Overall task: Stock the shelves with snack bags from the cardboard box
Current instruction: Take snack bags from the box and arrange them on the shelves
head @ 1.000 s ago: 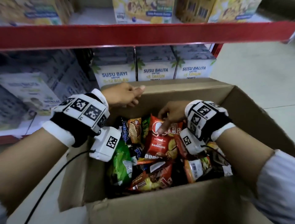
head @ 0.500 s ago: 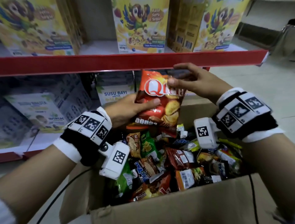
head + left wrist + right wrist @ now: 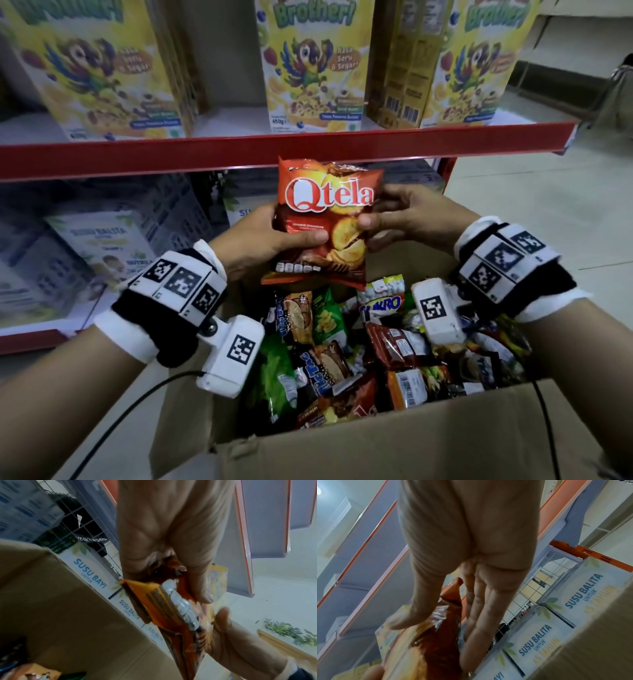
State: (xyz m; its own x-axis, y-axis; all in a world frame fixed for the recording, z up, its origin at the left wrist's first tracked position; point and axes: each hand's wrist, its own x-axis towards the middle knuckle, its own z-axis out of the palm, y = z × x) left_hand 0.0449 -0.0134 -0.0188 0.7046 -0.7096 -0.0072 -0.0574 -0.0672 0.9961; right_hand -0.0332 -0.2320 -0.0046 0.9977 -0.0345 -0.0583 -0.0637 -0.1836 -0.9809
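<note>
A red Qtela snack bag hangs upright above the open cardboard box, just below the red shelf edge. My left hand grips its left side, thumb across the front and fingers behind. My right hand pinches the right side, thumb on the front. In the left wrist view the bag's lower corner sticks out between my left hand and the right hand's fingers. The right wrist view shows my right hand with its fingers lying along the back of the bag.
Several mixed snack bags fill the box. The red shelf edge runs across, with yellow cereal boxes on top and a gap between them. Milk boxes stand on the lower shelf. Tiled floor lies to the right.
The Qtela bag has come up out of the box. My left hand has taken hold of it, and my right hand slid from the bag's top down to its right side.
</note>
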